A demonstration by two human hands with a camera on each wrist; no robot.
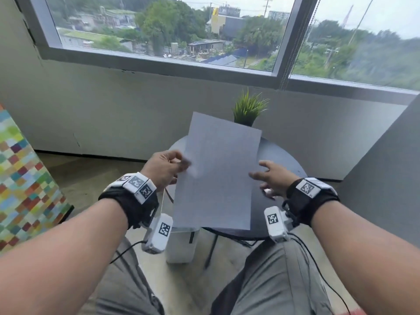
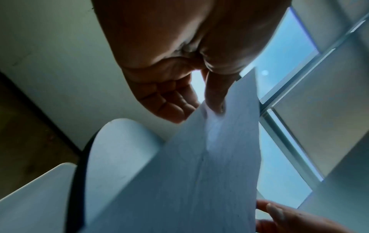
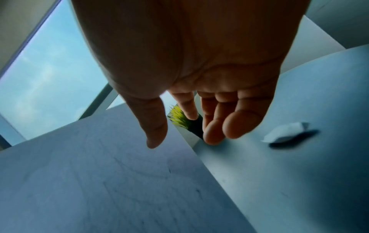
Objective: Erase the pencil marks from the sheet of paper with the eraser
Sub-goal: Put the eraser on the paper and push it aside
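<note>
Left hand (image 1: 164, 168) pinches left edge of sheet of paper (image 1: 218, 173) between thumb and fingers, holding it raised and tilted above round dark table (image 1: 284, 155). Right hand (image 1: 271, 178) hovers just beside the sheet's right edge, fingers loosely spread, holding nothing. White eraser (image 3: 287, 131) lies on the table.

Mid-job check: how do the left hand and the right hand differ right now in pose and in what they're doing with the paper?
The left hand pinches the left edge of the sheet of paper and holds it up above the round table; the right hand holds nothing. The left hand's fingers curl into a grip; the right hand's are spread and relaxed beside the sheet's right edge. Both wear black wrist straps with cameras.
</note>
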